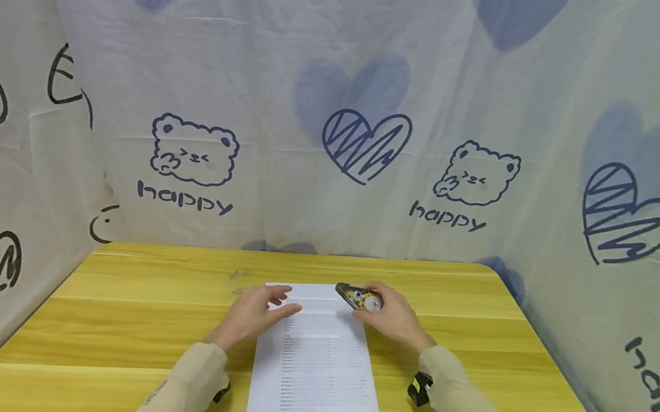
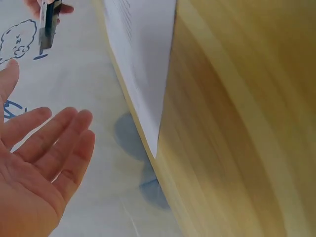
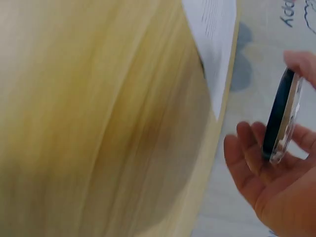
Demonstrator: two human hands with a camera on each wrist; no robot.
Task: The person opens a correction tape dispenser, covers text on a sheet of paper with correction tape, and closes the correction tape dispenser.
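Note:
My right hand [image 1: 395,317] holds a correction tape dispenser [image 1: 356,297] between thumb and fingers, above the far right part of a printed sheet [image 1: 320,370]. The dispenser has a dark edge and a clear side showing yellow gears and a white reel. In the right wrist view the dispenser [image 3: 280,116] appears edge-on, dark on one face and clear on the other. My left hand [image 1: 253,313] is over the sheet's upper left, holding nothing, its fingers loosely extended. In the left wrist view its palm [image 2: 29,182] shows. A bright white strip [image 1: 316,337] crosses the printed lines.
The sheet lies on a yellow wood-grain table [image 1: 143,320] with rounded far corners. White cloth [image 1: 279,119] printed with hearts, bears and "happy" hangs behind the table and along both sides. A black band [image 1: 420,389] is around the right wrist.

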